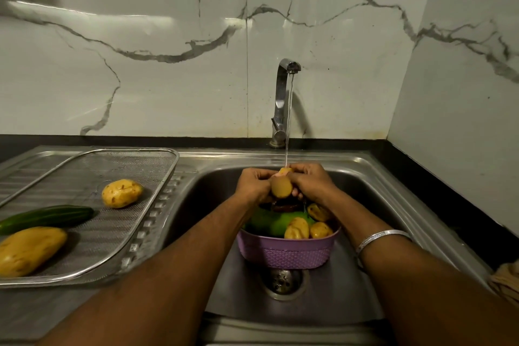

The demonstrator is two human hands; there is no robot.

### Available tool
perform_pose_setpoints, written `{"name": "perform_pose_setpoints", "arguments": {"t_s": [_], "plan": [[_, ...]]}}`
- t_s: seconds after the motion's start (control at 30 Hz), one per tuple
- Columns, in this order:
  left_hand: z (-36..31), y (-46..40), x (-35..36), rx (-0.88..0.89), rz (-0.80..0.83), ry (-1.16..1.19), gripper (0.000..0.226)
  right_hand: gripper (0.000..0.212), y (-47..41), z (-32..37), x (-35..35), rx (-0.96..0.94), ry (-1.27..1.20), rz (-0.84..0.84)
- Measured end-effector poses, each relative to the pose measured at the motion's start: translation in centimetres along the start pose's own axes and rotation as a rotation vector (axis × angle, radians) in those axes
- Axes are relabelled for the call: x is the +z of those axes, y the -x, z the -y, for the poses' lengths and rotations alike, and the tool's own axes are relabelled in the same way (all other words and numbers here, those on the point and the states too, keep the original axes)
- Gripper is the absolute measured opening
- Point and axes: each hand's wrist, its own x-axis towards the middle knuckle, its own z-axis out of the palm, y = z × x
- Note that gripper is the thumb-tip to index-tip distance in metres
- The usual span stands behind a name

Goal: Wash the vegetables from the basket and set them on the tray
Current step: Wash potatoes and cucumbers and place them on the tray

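A: Where is the potato?

B: Both the left hand [254, 184] and right hand [309, 181] grip one potato [280, 186] under the tap [282, 98] stream, above the purple basket [286, 251] in the sink [373, 177].

A: What is left of the sink?

B: The mesh tray [157, 205], holding two potatoes [122, 193] and a cucumber [47, 218], with bare mesh between them. The basket, full of vegetables, stands just behind the drain [283, 279].

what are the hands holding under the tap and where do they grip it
Both hands, left hand and right hand, hold one potato under the water, fingers curled round its upper end and sides; its lower end shows free.
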Motion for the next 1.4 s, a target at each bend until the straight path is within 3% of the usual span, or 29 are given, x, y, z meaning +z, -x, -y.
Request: {"name": "perform_pose_setpoints", "arguments": {"t_s": [0.1, 0.23, 0.3, 0.43, 0.57, 0.7, 0.8, 0.87, 1.03, 1.13, 1.3, 1.4], "plan": [[-0.1, -0.1, 0.3, 0.006, 0.028, 0.045, 0.027, 0.010, 0.2, -0.1, 0.5, -0.127, 0.005, -0.228], [0.0, 0.0, 0.6, 0.015, 0.073, 0.077, 0.028, 0.033, -0.4, -0.2, 0.7, -0.159, 0.077, -0.437], [0.0, 0.1, 0.5, 0.018, 0.081, 0.079, 0.028, 0.035, -0.5, -0.2, 0.4, -0.068, 0.000, -0.380], [0.2, -0.5, -0.2, 0.006, 0.052, 0.091, 0.028, 0.020, -0.2, 0.3, 0.2, 0.098, -0.295, -0.135], [0.3, -0.7, -0.1, -0.020, 0.029, 0.077, 0.026, 0.019, -0.2, 0.4, -0.2, 0.120, -0.464, -0.076], [-0.3, -0.1, 1.0, -0.116, 0.101, 0.046, 0.028, 0.013, 0.4, 0.2, 0.2, 0.110, -0.325, -0.200], [-0.6, 0.4, 1.8, -0.161, 0.218, 0.035, 0.042, 0.023, 0.7, 0.2, 0.6, 0.103, -0.304, -0.285], [-0.7, 0.5, 2.2, -0.143, 0.244, 0.057, 0.035, 0.025, 0.7, 0.1, 0.7, 0.116, -0.311, -0.269], [-0.5, 0.5, 2.0, -0.107, 0.147, 0.175, 0.032, 0.019, 0.5, 0.6, 0.4, 0.136, -0.389, -0.126], [0.0, -0.1, 1.5, -0.065, 0.042, 0.084, 0.029, 0.017, 0.7, 0.5, 0.5, 0.097, -0.381, -0.047], [0.1, -0.1, 1.7, 0.031, 0.010, -0.040, 0.028, 0.028, 0.8, 0.8, 0.5, -0.011, -0.120, -0.183], [0.0, -0.2, 1.8, 0.017, -0.010, 0.020, 0.030, 0.030, 0.7, 1.2, 0.3, -0.004, -0.117, -0.136]]}}
